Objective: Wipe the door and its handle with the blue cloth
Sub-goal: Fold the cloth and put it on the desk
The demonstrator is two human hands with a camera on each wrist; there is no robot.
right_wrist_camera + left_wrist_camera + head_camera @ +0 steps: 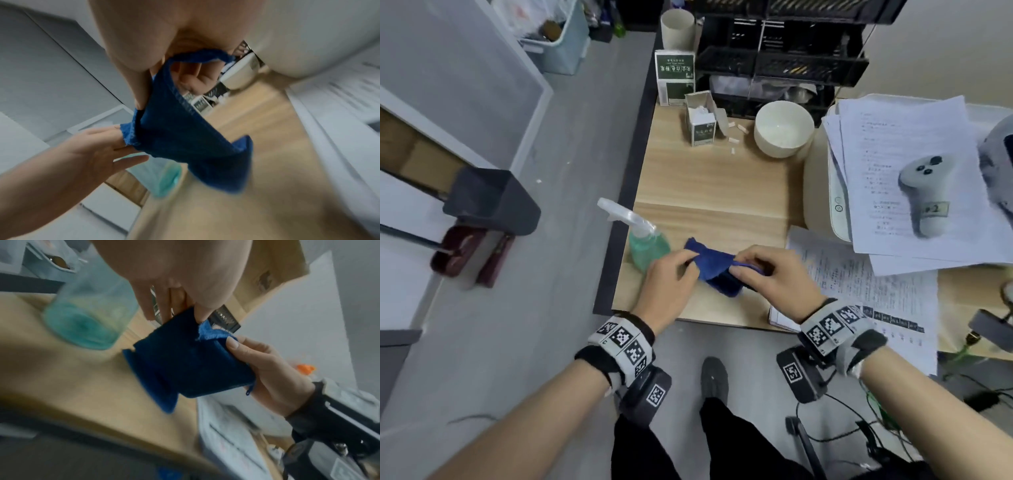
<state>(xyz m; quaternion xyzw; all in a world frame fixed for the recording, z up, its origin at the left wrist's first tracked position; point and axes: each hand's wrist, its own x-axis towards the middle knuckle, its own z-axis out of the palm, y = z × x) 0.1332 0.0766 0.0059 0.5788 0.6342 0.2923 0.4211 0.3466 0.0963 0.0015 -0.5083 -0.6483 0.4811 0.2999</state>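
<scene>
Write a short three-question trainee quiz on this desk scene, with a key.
1. True or false: both hands hold the blue cloth.
2. Which object stands nearest the left hand? A) white bowl B) spray bottle C) white controller
3. Fill in: the controller lies on a stack of ____.

Key:
1. True: the left hand and the right hand each pinch an end, above the wooden desk.
2. B
3. papers
</scene>
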